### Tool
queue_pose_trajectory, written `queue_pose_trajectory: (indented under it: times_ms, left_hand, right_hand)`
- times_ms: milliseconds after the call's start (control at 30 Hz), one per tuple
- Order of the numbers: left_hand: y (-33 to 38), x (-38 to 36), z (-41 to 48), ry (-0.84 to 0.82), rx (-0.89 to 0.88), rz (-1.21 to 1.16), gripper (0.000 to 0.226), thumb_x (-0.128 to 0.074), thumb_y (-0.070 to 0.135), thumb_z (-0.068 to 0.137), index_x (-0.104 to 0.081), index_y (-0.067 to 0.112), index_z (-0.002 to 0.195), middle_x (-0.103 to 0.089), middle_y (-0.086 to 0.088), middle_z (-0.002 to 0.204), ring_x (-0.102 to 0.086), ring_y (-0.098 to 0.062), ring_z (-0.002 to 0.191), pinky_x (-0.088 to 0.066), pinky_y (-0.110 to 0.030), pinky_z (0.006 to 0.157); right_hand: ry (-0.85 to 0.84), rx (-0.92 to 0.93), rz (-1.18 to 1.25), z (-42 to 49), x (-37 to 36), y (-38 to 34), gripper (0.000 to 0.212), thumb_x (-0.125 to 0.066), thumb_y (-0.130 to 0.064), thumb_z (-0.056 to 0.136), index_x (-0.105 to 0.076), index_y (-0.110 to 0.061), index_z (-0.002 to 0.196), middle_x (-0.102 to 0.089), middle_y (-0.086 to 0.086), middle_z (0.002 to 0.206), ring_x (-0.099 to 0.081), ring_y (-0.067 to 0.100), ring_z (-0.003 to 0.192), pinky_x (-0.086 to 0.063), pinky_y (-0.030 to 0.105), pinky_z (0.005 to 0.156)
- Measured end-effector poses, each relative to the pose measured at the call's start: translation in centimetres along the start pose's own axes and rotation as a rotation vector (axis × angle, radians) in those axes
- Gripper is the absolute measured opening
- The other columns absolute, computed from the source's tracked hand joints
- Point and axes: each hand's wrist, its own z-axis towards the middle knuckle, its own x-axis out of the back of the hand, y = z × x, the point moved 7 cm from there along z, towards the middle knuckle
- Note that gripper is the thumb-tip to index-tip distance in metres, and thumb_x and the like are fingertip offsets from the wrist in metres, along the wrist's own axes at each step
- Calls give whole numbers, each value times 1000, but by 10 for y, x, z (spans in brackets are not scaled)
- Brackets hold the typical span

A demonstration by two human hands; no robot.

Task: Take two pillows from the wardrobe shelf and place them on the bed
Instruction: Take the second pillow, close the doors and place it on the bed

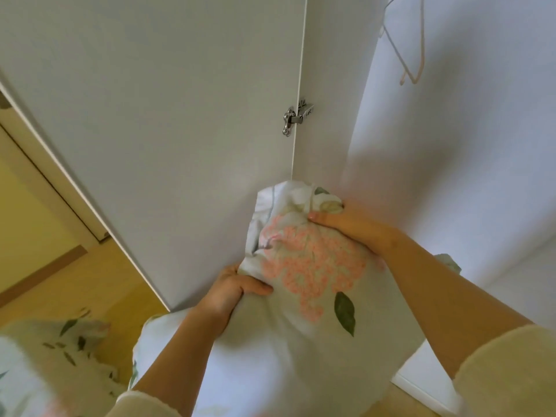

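I see the floral pillow (307, 326) held up close against the white wardrobe door (180, 115), just below its metal hinge (296, 115). The left hand (231, 291) is clamped on its lower left edge and the right hand (346, 224) grips its upper right corner, fingers curled into the fabric. At lower left, beside the wooden floor (90, 281), lies blurred cloth (60, 356) of the same print, possibly the bed or another pillow; I can't tell which.

White pillow (301, 266), pink blossoms, green leaves; white wardrobe door (180, 115)
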Motion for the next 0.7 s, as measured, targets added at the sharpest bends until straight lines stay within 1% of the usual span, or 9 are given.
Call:
queue_pose_trajectory:
  times_ms: [100,167,233,333,433,533,600,667,700]
  left_hand:
    - [-9,4,3,86,6,91,35,-67,-1,45,-73,10,78,-74,-11,78,-70,-31,76,-55,-35,67]
    - [-11,8,4,149,-16,270,28,-70,4,47,-71,16,73,-72,-2,72,-66,-22,74,-52,-30,67]
    - [-17,13,4,184,14,500,21,-74,6,61,-68,16,78,-68,-2,80,-62,-21,81,-48,-30,74]
    - [-25,24,-1,217,50,843,15,-64,19,82,-65,13,96,-65,-7,100,-59,-25,95,-43,-31,81]
    - [-10,51,-19,492,-34,791,27,-58,22,87,-63,13,113,-65,-7,117,-60,-25,108,-40,-25,84]
    - [26,72,-59,910,-239,734,26,-54,17,89,-60,13,114,-60,-12,118,-58,-26,93,-40,-26,75]
    - [44,82,-90,1178,-357,652,25,-57,16,87,-56,10,111,-53,-15,116,-48,-21,84,-38,-29,70]
    - [53,95,-111,1346,-421,495,37,-62,17,83,-48,6,116,-47,-18,119,-46,-25,89,-40,-33,74]
    - [56,103,-117,1386,-430,408,48,-65,19,82,-43,5,122,-44,-19,124,-48,-30,98,-42,-37,81]
  right_hand:
    - [12,25,1,-7,1,4,82,-72,-69,46,-62,-25,114,-67,-3,108,-63,17,97,-50,38,92]
    - [33,35,3,-12,-1,8,64,-75,-57,58,-64,-23,111,-68,-3,104,-63,17,95,-51,34,89]
    - [43,51,-27,-19,-8,10,53,-74,-47,68,-65,-19,112,-68,-1,101,-63,17,93,-50,29,84]
    - [38,71,-99,-32,-26,5,47,-71,-43,74,-65,-16,111,-67,2,101,-63,20,96,-49,29,84]
    - [2,157,-185,-43,-47,-15,44,-67,-40,79,-64,-12,112,-68,8,108,-63,26,103,-49,33,89]
    - [-27,205,-215,-48,-61,-34,43,-68,-35,78,-61,-12,114,-65,6,103,-61,23,96,-47,30,83]
    - [-39,208,-248,-48,-67,-40,43,-68,-36,76,-62,-13,112,-65,5,101,-62,24,95,-49,33,84]
    - [-53,222,-279,-49,-72,-43,41,-69,-36,75,-64,-12,109,-67,7,101,-63,26,96,-49,34,84]
    - [-61,236,-305,-50,-76,-44,41,-69,-36,75,-64,-12,108,-68,8,102,-63,26,96,-48,33,84]
